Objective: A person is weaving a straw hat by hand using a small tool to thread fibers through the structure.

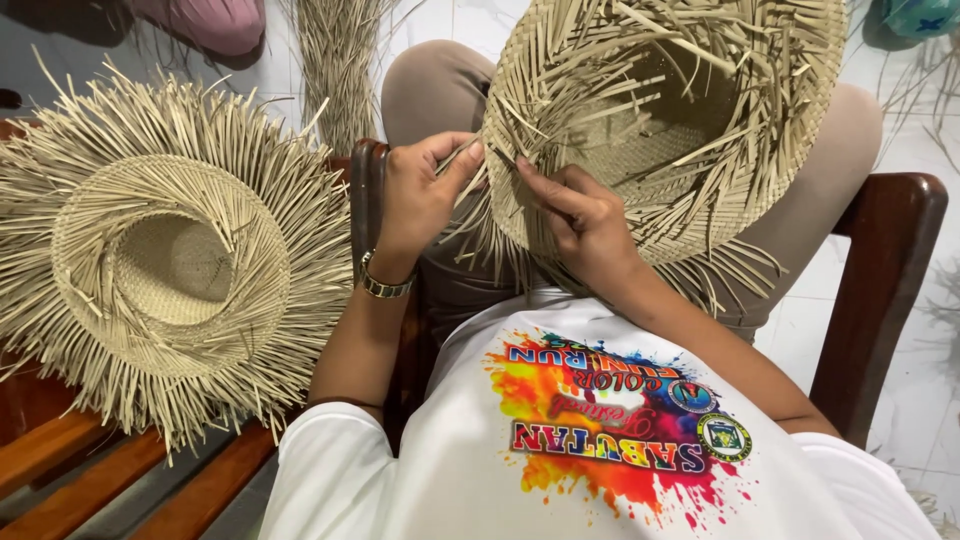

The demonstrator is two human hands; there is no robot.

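here my left hand (420,195) pinches loose strands beside the right hand (580,225), which grips the half-woven straw hat (660,120) brim (light, springy, brittle; i'd hold woven rim).

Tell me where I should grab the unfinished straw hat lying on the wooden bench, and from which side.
Grip the woven hat on the bench by its firm plaited band around the crown opening, coming from above. It lies crown down with the opening facing up, and the outer edge is only loose, unwoven strips that would likely bend or pull free.
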